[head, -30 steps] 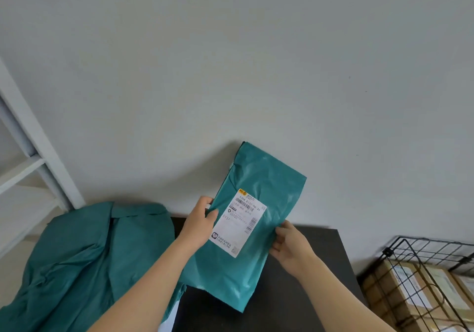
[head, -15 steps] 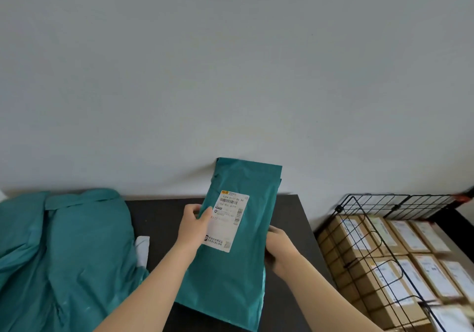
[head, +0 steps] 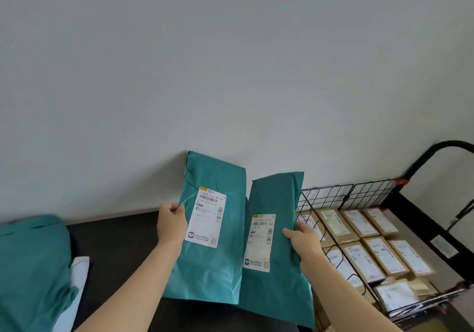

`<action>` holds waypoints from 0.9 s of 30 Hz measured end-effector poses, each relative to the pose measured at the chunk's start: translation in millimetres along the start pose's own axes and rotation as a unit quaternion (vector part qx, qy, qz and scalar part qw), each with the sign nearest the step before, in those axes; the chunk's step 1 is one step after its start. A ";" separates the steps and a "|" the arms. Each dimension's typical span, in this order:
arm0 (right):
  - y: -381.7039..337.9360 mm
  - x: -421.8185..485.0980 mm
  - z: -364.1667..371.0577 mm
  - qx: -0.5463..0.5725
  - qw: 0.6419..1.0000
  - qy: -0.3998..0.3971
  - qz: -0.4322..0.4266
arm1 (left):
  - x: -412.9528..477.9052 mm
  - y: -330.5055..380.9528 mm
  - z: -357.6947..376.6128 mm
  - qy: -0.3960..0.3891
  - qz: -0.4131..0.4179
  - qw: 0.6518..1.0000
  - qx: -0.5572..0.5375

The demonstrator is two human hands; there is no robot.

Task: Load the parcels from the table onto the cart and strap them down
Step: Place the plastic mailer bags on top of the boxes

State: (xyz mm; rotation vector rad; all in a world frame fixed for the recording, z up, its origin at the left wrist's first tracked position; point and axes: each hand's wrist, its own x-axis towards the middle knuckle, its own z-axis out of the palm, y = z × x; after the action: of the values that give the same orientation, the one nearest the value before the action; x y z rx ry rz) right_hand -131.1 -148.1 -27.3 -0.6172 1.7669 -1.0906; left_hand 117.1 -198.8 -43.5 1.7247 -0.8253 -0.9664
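Two teal mailer parcels with white labels are held upright above the black table [head: 115,239]. My left hand [head: 171,222] grips the left edge of the left teal parcel [head: 218,267]. My right hand [head: 301,239] grips the right edge of the right teal parcel [head: 272,198], which overlaps slightly behind the left one. To the right stands the cart [head: 420,162] with black wire mesh sides [head: 346,195], holding several labelled cardboard boxes [head: 377,257].
A heap of teal mailers [head: 33,267] lies at the table's left end, with a white parcel [head: 77,270] poking out beside it. A plain grey wall rises just behind the table. The cart's black handle curves up at the far right.
What both hands held as one bundle is now split into two parcels, one in each hand. The view has swung right, bringing more of the cart into sight.
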 end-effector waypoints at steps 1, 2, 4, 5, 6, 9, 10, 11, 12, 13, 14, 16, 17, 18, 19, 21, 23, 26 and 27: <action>-1.1 2.1 -19.5 0.009 1.000 0.009 -0.003 | -11.7 4.6 12.6 -0.004 0.010 1.000 -0.001; -2.7 3.8 -39.1 0.019 1.000 0.017 -0.006 | -24.3 9.8 25.6 -0.009 0.021 1.000 -0.002; -4.8 7.3 -77.9 0.038 0.999 0.030 -0.011 | -49.6 19.3 53.5 -0.017 0.043 0.999 0.000; -5.2 9.0 -97.0 0.049 0.998 0.032 -0.014 | -62.6 23.4 68.1 -0.021 0.054 0.998 -0.001; -5.0 10.2 -116.7 0.060 0.997 0.034 -0.018 | -76.4 27.0 83.4 -0.025 0.064 0.998 -0.002; -4.9 14.9 -173.0 0.092 0.995 0.039 -0.029 | -115.0 35.5 129.7 -0.025 0.078 0.997 -0.011; -4.9 17.1 -191.2 0.096 0.994 0.044 -0.035 | -128.0 39.1 144.8 -0.024 0.080 0.996 -0.014; -5.0 19.8 -208.6 0.095 0.993 0.053 -0.042 | -139.6 42.5 159.9 -0.022 0.082 0.996 -0.015; -5.2 23.7 -225.6 0.091 0.992 0.065 -0.050 | -150.6 46.7 175.0 -0.021 0.085 0.996 -0.015; -5.8 28.7 -241.4 0.086 0.992 0.076 -0.059 | -160.0 50.8 189.7 -0.018 0.088 0.996 -0.016; -6.6 34.0 -256.5 0.080 0.991 0.085 -0.068 | -168.6 54.7 203.7 -0.015 0.090 0.996 -0.017; -8.7 46.5 -284.9 0.065 0.989 0.105 -0.085 | -183.3 60.8 229.3 -0.008 0.096 0.995 -0.023; -9.8 53.1 -297.2 0.054 0.987 0.119 -0.094 | -189.0 63.2 240.2 -0.006 0.099 0.995 -0.026; -11.1 59.0 -308.2 0.038 0.985 0.133 -0.103 | -193.9 65.5 249.8 -0.005 0.102 0.994 -0.028; -12.1 65.2 -317.4 0.019 0.983 0.147 -0.111 | -197.1 67.2 258.6 -0.003 0.105 0.994 -0.027; -15.4 78.7 -331.3 -0.015 0.979 0.168 -0.119 | -200.9 70.5 274.3 0.001 0.110 0.994 -0.023; -19.8 96.2 -338.9 -0.037 0.976 0.176 -0.123 | -200.2 75.4 288.8 0.003 0.120 0.993 -0.019; -27.7 122.7 -340.4 -0.058 0.975 0.174 -0.122 | -189.4 82.0 314.1 0.006 0.125 0.992 -0.013; -29.5 131.0 -340.5 -0.065 0.975 0.174 -0.120 | -183.8 82.5 324.3 0.005 0.121 0.993 -0.012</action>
State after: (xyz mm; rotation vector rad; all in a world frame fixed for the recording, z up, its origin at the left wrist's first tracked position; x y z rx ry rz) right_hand -495.7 -126.5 -4.3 -0.7706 2.1185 -1.3185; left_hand -261.8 -199.7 4.1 1.5638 -0.9874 -0.8001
